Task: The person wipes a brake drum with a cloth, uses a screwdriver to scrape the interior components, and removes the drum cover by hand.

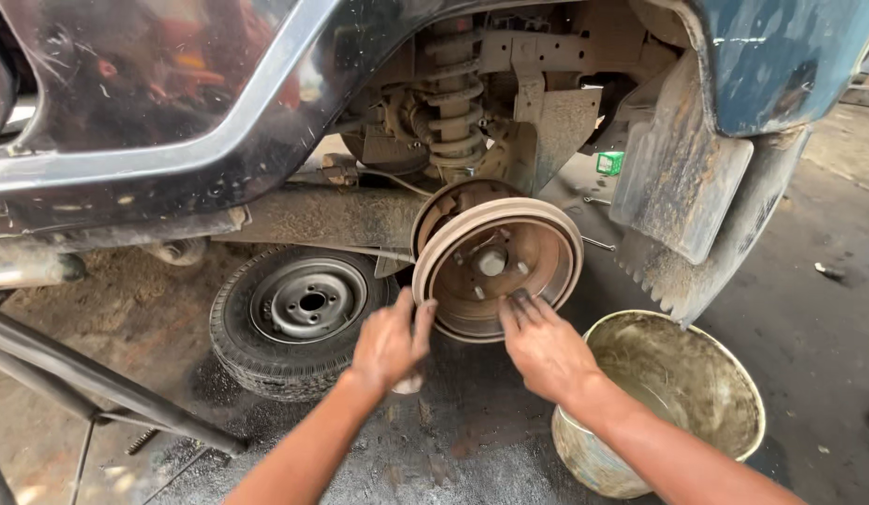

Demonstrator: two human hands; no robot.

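Both hands are working at the rusty brake drum (495, 266), hanging on the axle under the wheel arch. The left hand (390, 341) is cupping its lower left rim, fingers curled; the right hand (539, 346) is pressing spread fingers on the lower face. Left of the drum a removed wheel (299, 313) is lying flat; right, a bucket (724, 374). Even pulling on both sides would likely be keeping it from jamming
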